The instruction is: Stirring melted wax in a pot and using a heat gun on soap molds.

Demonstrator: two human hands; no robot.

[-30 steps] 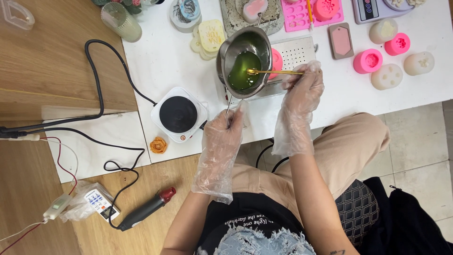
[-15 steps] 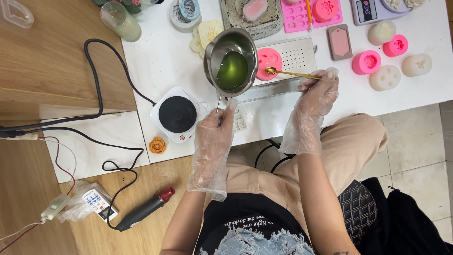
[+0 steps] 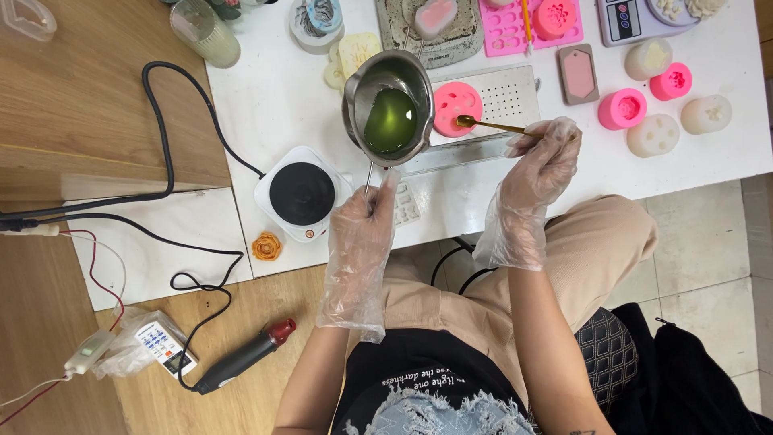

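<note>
My left hand (image 3: 364, 216), in a clear plastic glove, grips the thin handle of a small steel melting pot (image 3: 388, 105) that holds green liquid. The pot is lifted above the white table, tilted toward a round pink mould (image 3: 456, 108). My right hand (image 3: 543, 158), gloved too, pinches a gold-coloured spoon (image 3: 489, 125) whose bowl rests at the pink mould's right edge. A small white electric hot plate (image 3: 301, 193) with a black disc stands just left of my left hand.
More pink and white moulds (image 3: 654, 134), a pink tray (image 3: 515, 26), a kitchen scale (image 3: 636, 16) and a glass jar (image 3: 204, 31) stand on the white table (image 3: 266, 89). A black cable (image 3: 161, 129), a heat tool (image 3: 241, 364) and an orange flower piece (image 3: 266, 246) lie at the left.
The pot has moved left and up, away from the spoon. The spoon came out of the pot and now points at the pink mould. My right hand shifted right.
</note>
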